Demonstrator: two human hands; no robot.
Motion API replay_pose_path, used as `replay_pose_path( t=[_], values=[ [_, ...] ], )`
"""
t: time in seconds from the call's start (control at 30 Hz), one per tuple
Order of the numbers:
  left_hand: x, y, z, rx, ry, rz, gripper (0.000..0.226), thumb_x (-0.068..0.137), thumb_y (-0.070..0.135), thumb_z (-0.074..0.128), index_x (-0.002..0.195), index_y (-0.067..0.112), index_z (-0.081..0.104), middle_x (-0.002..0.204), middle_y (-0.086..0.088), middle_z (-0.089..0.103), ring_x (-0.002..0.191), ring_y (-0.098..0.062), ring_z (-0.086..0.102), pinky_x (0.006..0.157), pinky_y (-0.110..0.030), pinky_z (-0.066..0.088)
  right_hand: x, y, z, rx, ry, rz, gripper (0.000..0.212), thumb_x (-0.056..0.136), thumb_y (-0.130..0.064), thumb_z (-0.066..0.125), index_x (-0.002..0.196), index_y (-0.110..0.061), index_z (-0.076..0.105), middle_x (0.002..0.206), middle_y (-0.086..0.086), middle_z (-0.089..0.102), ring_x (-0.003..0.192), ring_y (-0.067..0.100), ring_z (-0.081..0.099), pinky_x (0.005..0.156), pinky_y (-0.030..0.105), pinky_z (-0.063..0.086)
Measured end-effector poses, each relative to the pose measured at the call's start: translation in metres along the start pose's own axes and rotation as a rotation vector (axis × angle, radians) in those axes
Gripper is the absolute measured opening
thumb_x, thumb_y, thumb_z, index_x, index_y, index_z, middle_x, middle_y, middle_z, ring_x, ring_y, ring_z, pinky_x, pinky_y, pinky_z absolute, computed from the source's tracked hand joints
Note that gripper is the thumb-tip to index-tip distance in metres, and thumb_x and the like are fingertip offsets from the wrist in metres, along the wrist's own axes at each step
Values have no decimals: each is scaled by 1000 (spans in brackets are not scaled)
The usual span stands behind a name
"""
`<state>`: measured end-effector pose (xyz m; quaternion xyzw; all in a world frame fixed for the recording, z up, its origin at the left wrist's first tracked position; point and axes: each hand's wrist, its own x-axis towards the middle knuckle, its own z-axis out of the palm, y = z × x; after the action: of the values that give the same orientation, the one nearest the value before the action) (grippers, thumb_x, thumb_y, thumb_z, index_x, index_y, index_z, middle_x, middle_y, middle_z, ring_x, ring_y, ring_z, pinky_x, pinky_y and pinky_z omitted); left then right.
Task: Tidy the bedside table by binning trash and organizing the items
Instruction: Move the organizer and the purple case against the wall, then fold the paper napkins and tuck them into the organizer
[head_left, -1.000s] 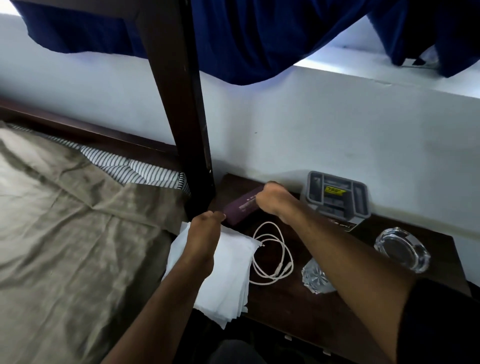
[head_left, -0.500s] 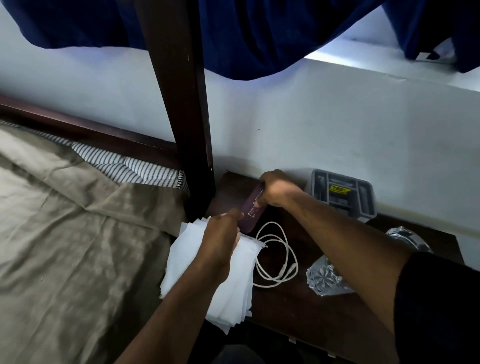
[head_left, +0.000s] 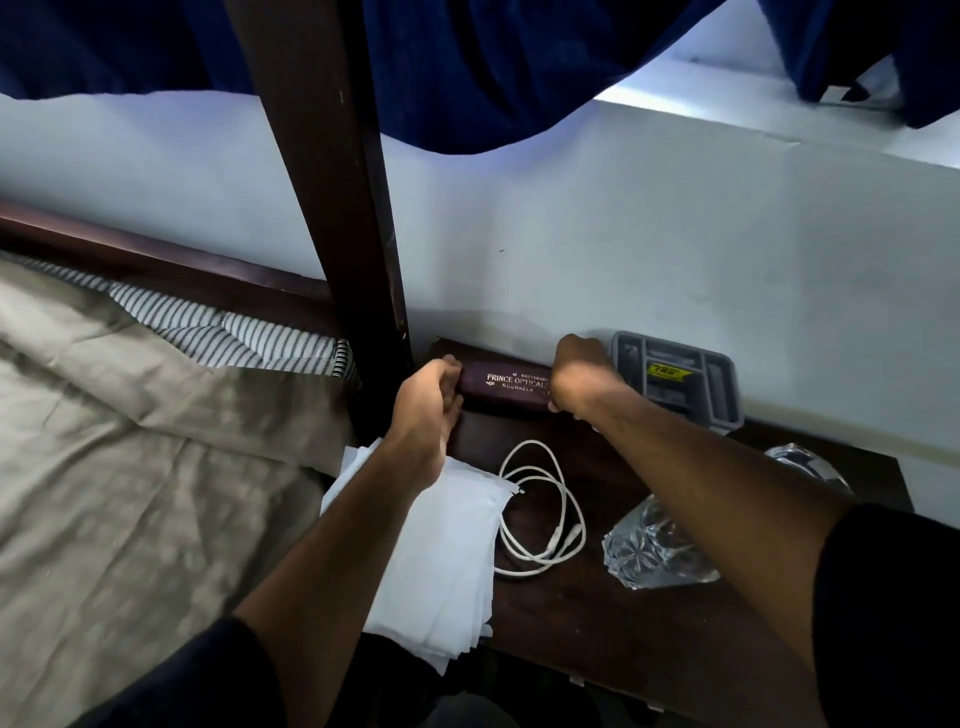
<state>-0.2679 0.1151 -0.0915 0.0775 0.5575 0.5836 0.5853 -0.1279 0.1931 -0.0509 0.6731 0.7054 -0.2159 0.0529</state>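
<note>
A dark purple spectacle case with white lettering lies along the back edge of the dark wooden bedside table, against the wall. My left hand grips its left end and my right hand grips its right end. A coiled white cable lies in front of the case. A stack of white tissue sheets hangs over the table's left edge, partly under my left forearm. A grey compartment tray stands at the back right.
A cut-glass tumbler lies on its side beside my right forearm, and a glass ashtray sits behind it. A dark bedpost rises left of the table. The bed with a beige sheet fills the left.
The case swung from a slant to lying flat along the wall. My left hand left the tissue stack and took the case's left end. The camera tilted closer.
</note>
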Motion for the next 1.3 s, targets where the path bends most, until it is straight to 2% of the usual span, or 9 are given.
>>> replay_pose_path(
  t=[0.2,0.37,0.47,0.67,0.8,0.9,1.0,1.17,1.3],
  values=[
    [-13,6,12,141,-146,36,22,94,1,50,86,18,63,56,16,71,52,6,68,44,-9,49,-4,-4,-1,-51,44,-5,34,86,4,70,120,3,66,124,24,68,115,35,66,88,34,54],
    [-49,12,-20,230,-132,107,48,81,15,57,128,23,65,116,11,63,108,-4,55,94,-22,44,-24,-13,-6,-132,62,-36,28,86,-1,67,114,0,67,119,24,68,109,37,67,86,37,57],
    [-88,0,-53,226,-121,121,50,94,16,56,144,13,53,142,4,60,131,-9,54,116,-33,37,-41,-26,-3,-83,174,-90,25,88,-3,59,113,-2,62,119,23,63,109,40,64,86,41,55],
    [-122,-22,-98,533,78,176,40,99,10,56,137,20,61,140,-1,62,126,-15,57,110,-35,42,-113,-34,47,550,-5,-5,36,73,-14,80,92,12,65,72,21,65,63,25,63,60,52,59],
    [-128,-22,-118,722,173,210,49,96,8,56,144,19,55,147,-4,56,133,-17,50,112,-34,37,-153,-24,99,569,-7,135,31,77,-26,80,86,-10,55,85,8,60,81,29,65,72,38,59],
    [-133,-24,-122,806,225,197,52,93,8,58,145,6,51,147,-16,55,137,-34,50,116,-51,38,-160,-23,114,505,23,148,49,79,-32,82,111,-3,57,111,13,66,104,29,65,74,25,45],
    [-132,-28,-122,943,253,118,57,90,19,60,143,3,46,142,-21,55,132,-41,50,111,-53,40,-164,-26,117,437,81,156,68,77,-34,84,124,2,50,122,19,65,113,33,64,85,32,50],
    [-115,-30,-123,1018,296,-35,65,92,34,62,144,-1,42,147,-25,49,136,-42,47,112,-47,39,-165,-31,120,453,125,159,66,76,-25,84,122,4,47,120,22,66,111,37,65,91,41,55],
    [-109,-33,-129,961,355,75,55,91,31,67,135,1,55,135,-22,63,125,-38,59,103,-41,47,-158,-26,121,711,100,257,53,73,-15,87,114,5,58,107,16,71,102,32,69,83,35,55]
  ],
)
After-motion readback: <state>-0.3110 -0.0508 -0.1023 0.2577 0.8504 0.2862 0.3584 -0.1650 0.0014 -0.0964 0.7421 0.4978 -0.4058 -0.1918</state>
